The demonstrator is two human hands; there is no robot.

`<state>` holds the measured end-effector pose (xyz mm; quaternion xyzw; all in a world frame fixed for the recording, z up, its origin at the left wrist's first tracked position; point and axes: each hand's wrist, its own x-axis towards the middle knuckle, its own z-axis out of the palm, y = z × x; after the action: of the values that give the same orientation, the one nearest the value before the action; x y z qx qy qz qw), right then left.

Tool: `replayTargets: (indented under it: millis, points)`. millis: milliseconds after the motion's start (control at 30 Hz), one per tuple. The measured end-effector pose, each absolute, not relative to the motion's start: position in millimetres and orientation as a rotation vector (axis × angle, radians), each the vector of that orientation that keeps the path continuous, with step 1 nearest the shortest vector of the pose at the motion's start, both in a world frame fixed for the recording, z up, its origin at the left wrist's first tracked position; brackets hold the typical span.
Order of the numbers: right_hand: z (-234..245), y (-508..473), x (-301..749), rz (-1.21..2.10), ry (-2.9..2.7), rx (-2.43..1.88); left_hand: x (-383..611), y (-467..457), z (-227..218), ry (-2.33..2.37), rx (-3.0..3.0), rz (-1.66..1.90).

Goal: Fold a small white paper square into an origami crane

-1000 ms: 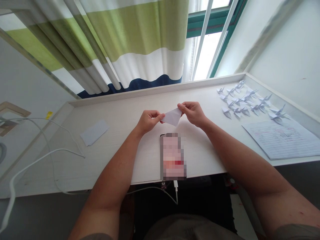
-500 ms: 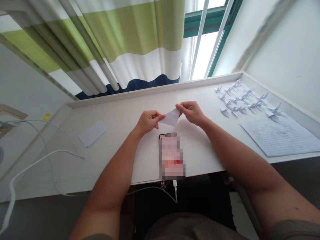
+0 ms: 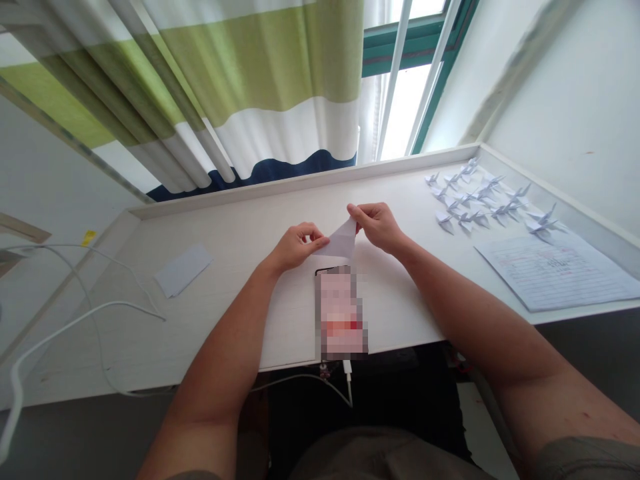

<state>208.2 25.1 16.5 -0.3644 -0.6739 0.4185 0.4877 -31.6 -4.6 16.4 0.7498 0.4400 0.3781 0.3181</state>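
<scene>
A small folded sheet of white paper (image 3: 341, 241), roughly triangular, is stretched between my two hands above the desk. My left hand (image 3: 296, 245) pinches its left corner between thumb and fingers. At the upper right corner, my right hand (image 3: 377, 223) grips it the same way, thumb on top. Just below the paper lies a phone (image 3: 340, 310) with its screen blurred out and a cable plugged into its near end.
Several folded paper cranes (image 3: 480, 197) stand at the desk's back right. In front of them lies a lined, written sheet (image 3: 555, 273). Loose white paper (image 3: 183, 270) rests on the left, near a white cable (image 3: 90, 312). A striped curtain (image 3: 280, 73) hangs behind the desk (image 3: 240, 220).
The paper has tilted, its lower edge now hanging lower toward the phone. My left fingers have shifted slightly on its corner. The whole view has moved a little.
</scene>
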Motion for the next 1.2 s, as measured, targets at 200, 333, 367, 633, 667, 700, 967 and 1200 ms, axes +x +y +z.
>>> replayTargets:
  millis: [200,333,367,633,667,700,967,1200]
  points:
    - [16,27,209,1.239,-1.555,-0.801,-29,-2,10,1.134,1.703,1.155]
    - [17,25,209,1.196,-1.612,-0.756,-30,0,7,1.126,1.665,1.205]
    - [17,25,209,1.192,-1.616,-0.760,-30,0,7,1.120,1.656,1.208]
    - [14,25,210,1.142,-1.701,-0.826,-31,3,2,1.170,1.669,1.206]
    - [14,25,209,1.119,-1.702,-0.839,-31,4,2,1.212,1.717,1.238]
    - [13,25,208,1.093,-1.693,-0.856,-30,3,2,1.260,1.775,1.287]
    - [12,19,199,1.003,-1.618,-0.887,-11,-11,8,1.280,2.203,1.325]
    - [12,18,192,1.133,-1.606,-0.761,-1,-20,11,1.121,1.857,1.166]
